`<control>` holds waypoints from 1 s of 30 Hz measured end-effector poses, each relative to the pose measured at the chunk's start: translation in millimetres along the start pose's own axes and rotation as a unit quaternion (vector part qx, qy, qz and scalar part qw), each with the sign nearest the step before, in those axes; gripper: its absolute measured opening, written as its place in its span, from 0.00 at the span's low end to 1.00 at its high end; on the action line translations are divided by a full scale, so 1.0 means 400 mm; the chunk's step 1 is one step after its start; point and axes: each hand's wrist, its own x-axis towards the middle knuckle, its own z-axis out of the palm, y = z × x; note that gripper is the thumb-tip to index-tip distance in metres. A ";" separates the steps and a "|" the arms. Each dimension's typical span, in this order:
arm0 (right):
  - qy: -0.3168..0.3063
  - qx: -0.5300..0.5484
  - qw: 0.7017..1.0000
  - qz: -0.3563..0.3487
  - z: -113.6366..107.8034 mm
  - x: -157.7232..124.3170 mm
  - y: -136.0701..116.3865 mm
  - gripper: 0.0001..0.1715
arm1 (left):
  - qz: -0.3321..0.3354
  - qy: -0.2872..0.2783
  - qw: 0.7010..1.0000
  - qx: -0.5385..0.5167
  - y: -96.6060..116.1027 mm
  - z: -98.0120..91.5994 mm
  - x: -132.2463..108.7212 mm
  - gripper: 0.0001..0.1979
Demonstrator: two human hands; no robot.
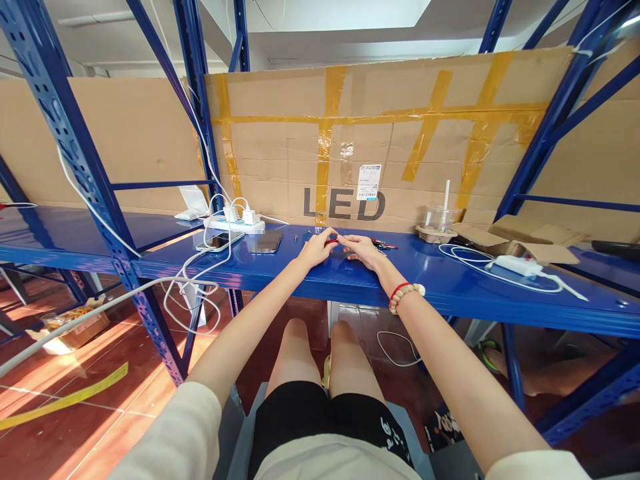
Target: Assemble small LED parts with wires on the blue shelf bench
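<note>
Both hands meet over the blue shelf (280, 273), near its middle. My left hand (318, 248) is closed, thumb and fingers pinched on a small dark red thing (331, 241) too small to name. My right hand (361, 249) touches or nearly touches the left fingertips; its fingers are bent, and what they hold, if anything, cannot be made out. Just right of this hand lie several thin red and dark pens or tools (387, 245). A few tiny parts are scattered behind the left hand.
On the left are a power strip (235, 224) with white cables and two phones, one dark (267, 242). To the right stand a plastic cup (441, 219), a white adapter (520, 265) and open cardboard (535, 240). Cardboard marked LED (280, 153) rises behind; blue posts flank the shelf.
</note>
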 end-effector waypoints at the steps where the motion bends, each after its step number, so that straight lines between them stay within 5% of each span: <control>1: 0.004 -0.001 1.000 0.004 -0.001 0.003 0.002 0.16 | 0.006 0.001 1.000 0.000 0.001 0.001 0.000 0.13; 6: 0.005 -0.012 1.000 0.009 -0.006 0.015 0.012 0.15 | 0.033 -0.008 0.999 -0.007 -0.001 0.008 0.005 0.14; 18: 0.034 0.001 0.999 0.015 -0.003 0.019 0.016 0.12 | -0.164 0.052 0.984 0.049 0.015 -0.004 0.007 0.16; 30: 0.025 -0.005 1.000 0.014 -0.002 0.021 0.018 0.11 | -0.199 0.105 0.974 0.026 0.009 -0.005 0.008 0.16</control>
